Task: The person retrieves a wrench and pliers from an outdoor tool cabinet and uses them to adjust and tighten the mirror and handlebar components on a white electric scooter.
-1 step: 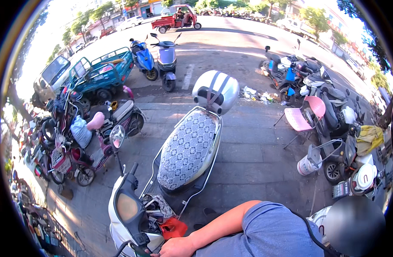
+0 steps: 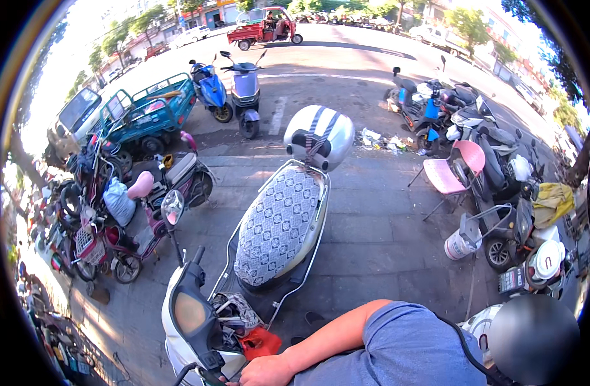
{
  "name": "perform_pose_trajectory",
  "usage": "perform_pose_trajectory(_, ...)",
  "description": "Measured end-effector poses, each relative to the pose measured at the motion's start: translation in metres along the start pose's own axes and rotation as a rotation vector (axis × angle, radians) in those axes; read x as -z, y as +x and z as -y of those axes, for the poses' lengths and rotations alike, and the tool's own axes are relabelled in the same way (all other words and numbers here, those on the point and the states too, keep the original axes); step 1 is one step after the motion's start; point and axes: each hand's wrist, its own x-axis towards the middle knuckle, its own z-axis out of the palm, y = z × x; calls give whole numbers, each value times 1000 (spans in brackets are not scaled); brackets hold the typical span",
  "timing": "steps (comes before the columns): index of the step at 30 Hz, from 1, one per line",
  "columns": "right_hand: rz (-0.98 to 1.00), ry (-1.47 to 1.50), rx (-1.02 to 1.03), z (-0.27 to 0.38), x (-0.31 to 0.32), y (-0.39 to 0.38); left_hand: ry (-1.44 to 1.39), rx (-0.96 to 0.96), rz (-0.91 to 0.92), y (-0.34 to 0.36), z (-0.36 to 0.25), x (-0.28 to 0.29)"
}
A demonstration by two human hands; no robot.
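Note:
Neither of my hands is in view. A white scooter point(image 2: 184, 334) stands before me, its long seat point(image 2: 279, 228) in a grey patterned cover. On the seat's far end sits a white helmet point(image 2: 337, 136) with blue stripes. From the lower right, another person in a blue-grey shirt point(image 2: 398, 344) leans in. That person's hand point(image 2: 264, 371) is at the scooter's front, by the lower edge; the fingers are partly hidden, and what they touch cannot be made out. Close to it lies a red cloth or bag point(image 2: 261, 342) in the scooter's front footwell.
At the left stand a pink scooter point(image 2: 140, 238) and a teal cargo tricycle point(image 2: 150, 109). A pink chair point(image 2: 444, 175) and a white bucket point(image 2: 459, 246) are at the right beside parked scooters. Litter point(image 2: 378, 141) lies near the road, where a red three-wheeler point(image 2: 269, 29) stands.
The view has shifted slightly, so most of the background sits a little further left. The other person's arm stays in the same place.

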Motion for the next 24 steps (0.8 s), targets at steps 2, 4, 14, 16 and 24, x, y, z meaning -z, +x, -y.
perform_pose_trajectory(2, -157, -45, 83, 13, 11, 0, -51, 150, 126, 9, -4, 15)
perform_pose_trajectory(4, -248, -158, -20, 49, 31, 10, -127, 314, 245, 13, -19, 22)
perform_pose_trajectory(14, -325, -856, -306, 106, -47, 50, 463, 30, 799, 34, -58, 66)
perform_pose_trajectory(16, -120, -663, -509, 99, -71, 50, 559, 97, 892, 34, -38, 76)
perform_pose_trajectory(24, 123, -606, -886, 73, -105, 33, 408, -315, 832, 42, -52, 92)
